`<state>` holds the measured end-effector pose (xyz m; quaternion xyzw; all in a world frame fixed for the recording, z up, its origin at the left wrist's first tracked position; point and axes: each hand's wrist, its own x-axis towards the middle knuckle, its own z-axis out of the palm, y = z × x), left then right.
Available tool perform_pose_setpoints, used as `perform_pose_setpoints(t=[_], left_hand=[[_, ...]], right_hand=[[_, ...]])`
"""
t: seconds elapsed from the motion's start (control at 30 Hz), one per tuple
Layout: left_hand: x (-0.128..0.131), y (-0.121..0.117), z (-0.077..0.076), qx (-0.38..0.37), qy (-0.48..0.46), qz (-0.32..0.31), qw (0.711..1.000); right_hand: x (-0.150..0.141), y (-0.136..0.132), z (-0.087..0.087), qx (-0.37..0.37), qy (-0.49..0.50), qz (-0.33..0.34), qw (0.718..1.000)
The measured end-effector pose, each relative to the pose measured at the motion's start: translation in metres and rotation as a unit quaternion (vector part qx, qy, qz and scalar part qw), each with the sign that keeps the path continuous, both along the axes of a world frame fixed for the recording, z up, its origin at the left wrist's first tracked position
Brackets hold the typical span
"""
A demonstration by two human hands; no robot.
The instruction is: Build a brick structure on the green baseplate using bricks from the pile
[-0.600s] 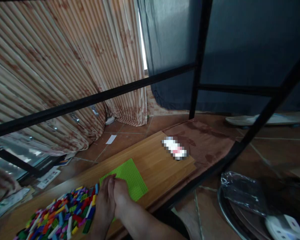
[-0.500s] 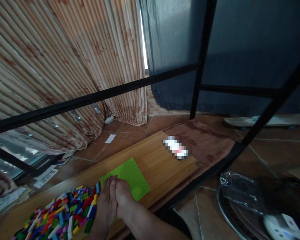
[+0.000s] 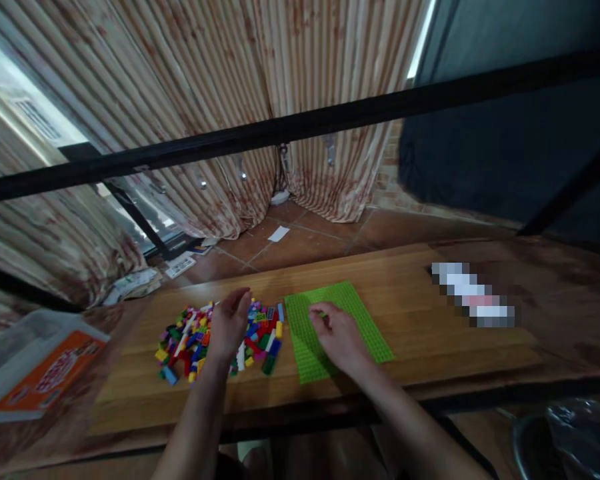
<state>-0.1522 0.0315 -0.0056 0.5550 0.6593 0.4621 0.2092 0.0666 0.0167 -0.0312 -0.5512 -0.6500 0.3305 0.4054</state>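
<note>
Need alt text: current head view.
A person's bare left hand is over a pile of colorful toy bricks, the right hand over a green studded baseplate. Bricks and baseplate lie on a wooden board; a translucent box with an orange label sits at far left.

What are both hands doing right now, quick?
Left hand: loosely bent over the colourful bricks; can't tell if holding one.
Right hand: loosely curled over the green baseplate; holding anything? Can't tell.

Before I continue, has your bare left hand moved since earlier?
Yes: the left hand moved left, from the left edge of the flat green studded baseplate to over the multicoloured plastic brick pile.
</note>
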Motion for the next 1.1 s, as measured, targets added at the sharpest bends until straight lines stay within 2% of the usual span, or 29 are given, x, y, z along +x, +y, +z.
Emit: perform_pose_setpoints(t=[0.1,0.2,0.33,0.6,0.73,0.9,1.0,1.1], left_hand=[[-0.015,-0.004,-0.015,0.008,-0.044,0.007,0.999],[-0.019,-0.006,-0.023,0.016,-0.077,-0.003,0.997],[-0.019,-0.001,-0.025,0.018,-0.083,0.004,0.996],[-0.014,-0.006,-0.022,0.039,-0.167,0.012,0.985],[-0.017,-0.009,-0.017,0.086,-0.245,0.065,0.964],[-0.032,-0.010,-0.010,0.126,-0.306,0.132,0.934],[-0.041,-0.012,-0.005,0.132,-0.389,0.156,0.898],[-0.044,-0.016,-0.001,0.104,-0.464,0.160,0.865]], right_hand=[[-0.007,-0.004,-0.006,0.026,-0.091,0.037,0.995],[-0.018,-0.008,-0.010,0.031,-0.141,0.073,0.987],[-0.027,-0.012,-0.018,0.030,-0.178,0.102,0.978],[-0.031,-0.022,-0.027,0.035,-0.175,0.063,0.982],[-0.036,-0.031,-0.028,0.050,-0.144,0.058,0.987],[-0.049,-0.035,-0.021,0.053,-0.151,0.104,0.982],[-0.053,-0.031,-0.016,0.057,-0.163,0.091,0.981],[-0.053,-0.022,-0.013,0.058,-0.173,0.070,0.981]])
